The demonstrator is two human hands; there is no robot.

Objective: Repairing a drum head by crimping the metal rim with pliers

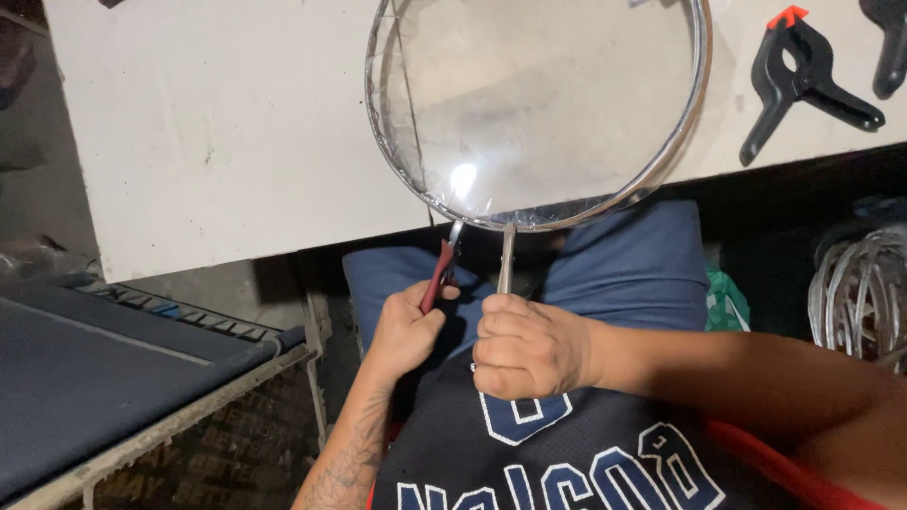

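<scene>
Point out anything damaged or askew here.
The clear film on the metal ring looks wrinkled and ragged along the left and bottom rim. The ring overhangs the table edge. Nothing else stands out.

No packages, labels, signs or screens show clearly. The nearest thing to one is faint stencilled lettering on a dark, worn panel (pixel 203 463) at the lower left of the frame, below a grey slab edge; it is dim.

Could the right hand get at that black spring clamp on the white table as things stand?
Probably not at once: the right hand is wrapped around the round mesh strainer's handle. The black spring clamp lies uncovered on the white table, apart from the strainer.
</scene>
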